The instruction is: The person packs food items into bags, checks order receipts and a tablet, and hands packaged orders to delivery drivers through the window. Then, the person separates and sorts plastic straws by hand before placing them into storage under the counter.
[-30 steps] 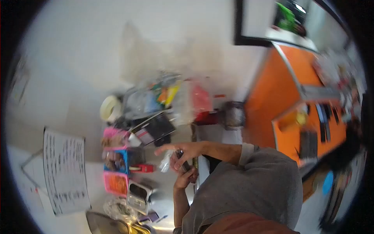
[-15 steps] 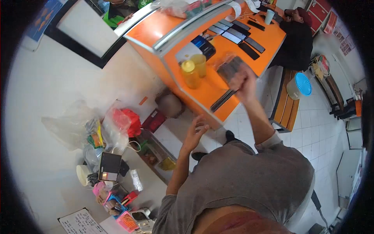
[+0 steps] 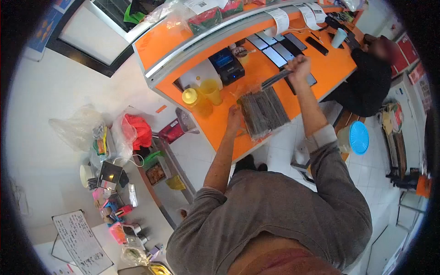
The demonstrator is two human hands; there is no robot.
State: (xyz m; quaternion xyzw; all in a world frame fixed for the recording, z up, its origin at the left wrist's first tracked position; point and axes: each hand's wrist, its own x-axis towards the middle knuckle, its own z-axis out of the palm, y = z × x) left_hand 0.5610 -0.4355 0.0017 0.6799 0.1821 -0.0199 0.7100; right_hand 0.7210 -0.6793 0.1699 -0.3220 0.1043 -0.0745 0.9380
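On the orange counter [image 3: 201,130] lies a clear plastic pack [image 3: 265,114] full of thin, dark, stick-like pieces. My left hand [image 3: 234,119] is at the pack's left edge, fingers curled against the plastic. My right hand [image 3: 299,68] is closed on a slim bundle of dark sticks [image 3: 276,79], which points down and left above the pack's upper edge. What exactly the dark pieces are I cannot make out. Left of the pack stand a yellow squeeze bottle [image 3: 189,97] and a yellow cup [image 3: 211,91].
Beyond the pack are a black printer [image 3: 227,65] and several phones [image 3: 275,57], partly behind my right forearm. A light-blue cup [image 3: 339,38] stands farther back. A person in black [image 3: 362,85] sits at right, near a blue-lidded container [image 3: 359,137]. A cluttered side table [image 3: 151,201] is at lower left.
My left hand has moved up from beside the counter to the pack's edge. The right hand has moved farther over the counter; the pack now lies lower, in front of me.
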